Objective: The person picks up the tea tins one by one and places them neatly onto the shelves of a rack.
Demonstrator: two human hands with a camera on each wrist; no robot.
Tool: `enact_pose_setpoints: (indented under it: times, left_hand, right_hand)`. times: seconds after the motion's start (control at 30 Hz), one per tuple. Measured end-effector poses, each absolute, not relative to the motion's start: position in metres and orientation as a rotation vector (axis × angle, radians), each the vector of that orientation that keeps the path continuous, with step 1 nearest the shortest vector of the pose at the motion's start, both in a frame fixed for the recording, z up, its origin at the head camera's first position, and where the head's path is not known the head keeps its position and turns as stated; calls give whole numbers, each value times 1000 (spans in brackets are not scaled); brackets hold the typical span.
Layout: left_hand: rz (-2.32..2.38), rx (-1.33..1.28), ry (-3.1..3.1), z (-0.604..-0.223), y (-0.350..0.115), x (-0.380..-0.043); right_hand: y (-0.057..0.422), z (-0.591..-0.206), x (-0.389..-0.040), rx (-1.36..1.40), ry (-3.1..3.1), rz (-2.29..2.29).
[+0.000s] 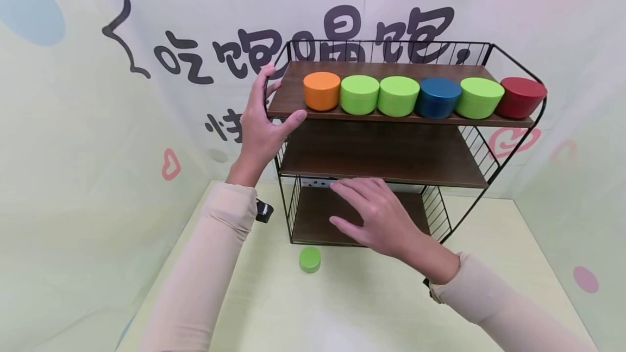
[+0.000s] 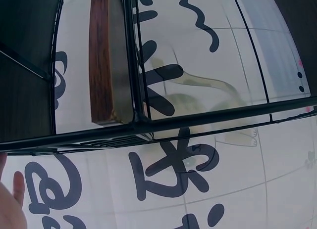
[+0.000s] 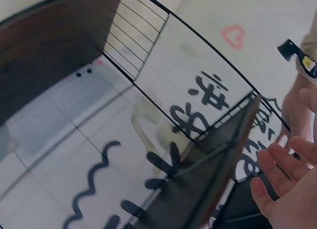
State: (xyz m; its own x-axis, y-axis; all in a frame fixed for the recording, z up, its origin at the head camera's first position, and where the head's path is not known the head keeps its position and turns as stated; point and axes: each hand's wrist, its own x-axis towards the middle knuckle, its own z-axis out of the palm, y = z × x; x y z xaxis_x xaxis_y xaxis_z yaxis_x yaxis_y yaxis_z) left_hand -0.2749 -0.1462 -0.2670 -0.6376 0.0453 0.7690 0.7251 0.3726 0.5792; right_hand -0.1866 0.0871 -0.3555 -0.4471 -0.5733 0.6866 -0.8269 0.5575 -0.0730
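A three-tier rack (image 1: pixel 386 151) with dark wooden boards and black wire sides stands on the table. Along the front of its top board sit several round tins: an orange tin (image 1: pixel 321 91), a blue tin (image 1: pixel 438 98), a red tin (image 1: pixel 521 98) and green ones, such as this green tin (image 1: pixel 360 94). My left hand (image 1: pixel 264 124) is at the top board's left end, thumb out straight near the front corner; whether it touches is unclear. My right hand (image 1: pixel 376 216), fingers extended and holding nothing, hovers before the lower tiers.
A small green tin (image 1: pixel 310 259) sits alone on the pale table (image 1: pixel 274 308), in front of the rack's lower left. Behind the rack hangs a printed wall sheet (image 1: pixel 186 102) with black characters. Side sheets border the table left and right.
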Motion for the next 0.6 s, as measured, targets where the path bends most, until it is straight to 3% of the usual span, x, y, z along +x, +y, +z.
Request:
enact_pose_setpoints:
  times: [0.6]
  left_hand:
    - [-1275, -675, -1954, -266, -146, -274]
  right_hand:
    - [75, -430, -186, 1079, -2263, 599]
